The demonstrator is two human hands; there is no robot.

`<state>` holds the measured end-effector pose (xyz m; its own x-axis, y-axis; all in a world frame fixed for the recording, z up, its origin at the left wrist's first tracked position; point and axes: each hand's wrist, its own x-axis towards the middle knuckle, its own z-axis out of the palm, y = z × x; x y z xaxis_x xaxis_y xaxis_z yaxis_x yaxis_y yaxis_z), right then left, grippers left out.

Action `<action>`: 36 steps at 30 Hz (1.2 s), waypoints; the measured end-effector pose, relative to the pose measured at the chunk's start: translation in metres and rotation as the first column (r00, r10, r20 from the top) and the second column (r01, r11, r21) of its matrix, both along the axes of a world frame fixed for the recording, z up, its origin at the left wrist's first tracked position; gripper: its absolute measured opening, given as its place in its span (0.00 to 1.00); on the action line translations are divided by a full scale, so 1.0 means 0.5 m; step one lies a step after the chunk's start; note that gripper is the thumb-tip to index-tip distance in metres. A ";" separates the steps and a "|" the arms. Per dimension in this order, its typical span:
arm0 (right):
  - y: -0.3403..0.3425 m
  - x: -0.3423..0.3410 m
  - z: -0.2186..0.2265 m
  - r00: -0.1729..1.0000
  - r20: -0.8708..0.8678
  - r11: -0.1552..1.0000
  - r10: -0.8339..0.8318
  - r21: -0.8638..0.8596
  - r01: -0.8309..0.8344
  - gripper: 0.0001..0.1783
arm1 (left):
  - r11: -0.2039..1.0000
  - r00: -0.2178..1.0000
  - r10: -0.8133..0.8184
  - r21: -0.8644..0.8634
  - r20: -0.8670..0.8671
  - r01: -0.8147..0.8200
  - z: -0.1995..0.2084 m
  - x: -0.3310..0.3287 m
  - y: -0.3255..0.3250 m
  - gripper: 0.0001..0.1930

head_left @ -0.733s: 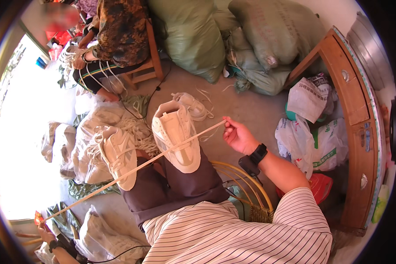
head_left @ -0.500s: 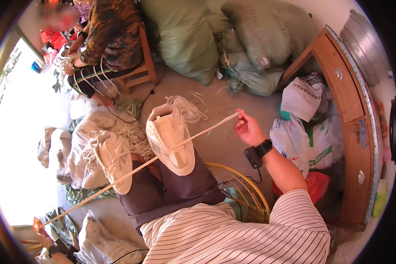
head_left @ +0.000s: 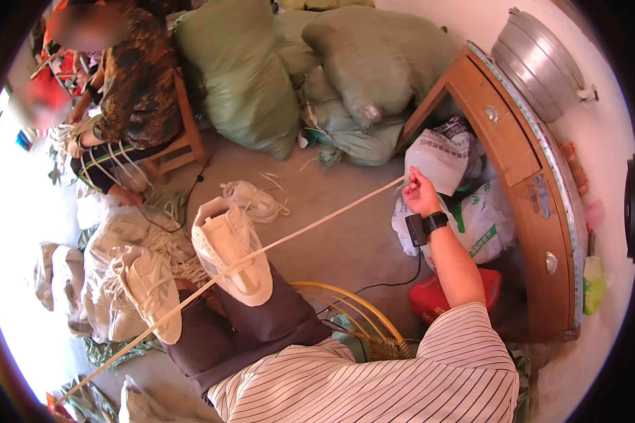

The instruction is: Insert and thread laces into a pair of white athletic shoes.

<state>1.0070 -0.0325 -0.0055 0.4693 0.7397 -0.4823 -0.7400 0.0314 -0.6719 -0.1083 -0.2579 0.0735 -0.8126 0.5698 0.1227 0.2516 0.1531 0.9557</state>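
Observation:
A long cream shoelace (head_left: 317, 222) stretches taut across my lap. At its upper right end my right hand (head_left: 420, 193) is closed, pinching it between thumb and fingers. The other end runs down to my left hand (head_left: 59, 409), which barely shows at the dark lower left rim; its fingers are mostly hidden. Midway, the lace crosses the front of a cream sneaker (head_left: 222, 233) resting on my thigh, toe toward me, its upper eyelets unlaced. A second cream sneaker (head_left: 150, 292) with laces in it lies on my other leg, and the lace passes over its toe.
Bagged shoes and loose laces (head_left: 120, 282) are heaped at the left. Another laced shoe (head_left: 250, 201) lies on the floor. A seated person (head_left: 137, 92) handles laces at the far left. Green sacks (head_left: 240, 77), a wooden desk (head_left: 501, 155) and plastic bags (head_left: 483, 218) stand around.
My right hand has drawn farther out to the right with the lace end, and more lace spans between it and the shoe. The view has shifted, so my left hand sits nearer the rim.

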 end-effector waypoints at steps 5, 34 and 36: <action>-0.036 0.132 0.043 0.990 0.091 0.994 -0.106 0.014 0.106 0.07 | 0.998 0.998 -0.066 0.000 -0.014 0.066 -0.017 0.067 0.070 0.26; -0.259 0.408 0.233 0.805 0.461 0.925 -0.373 0.120 0.360 0.04 | 0.963 0.924 -0.267 -0.041 -0.276 0.266 0.080 0.238 0.230 0.24; -0.256 0.407 0.234 0.823 0.386 0.909 -0.417 0.180 0.376 0.04 | 0.963 0.916 -0.269 -0.052 -0.299 0.266 0.088 0.236 0.229 0.24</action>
<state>1.2106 -0.1605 0.1114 0.8697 0.4783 -0.1217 -0.3106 0.3388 -0.8881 0.0095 -0.1436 0.1174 -0.5555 0.7630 0.3306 0.5597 0.0491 0.8273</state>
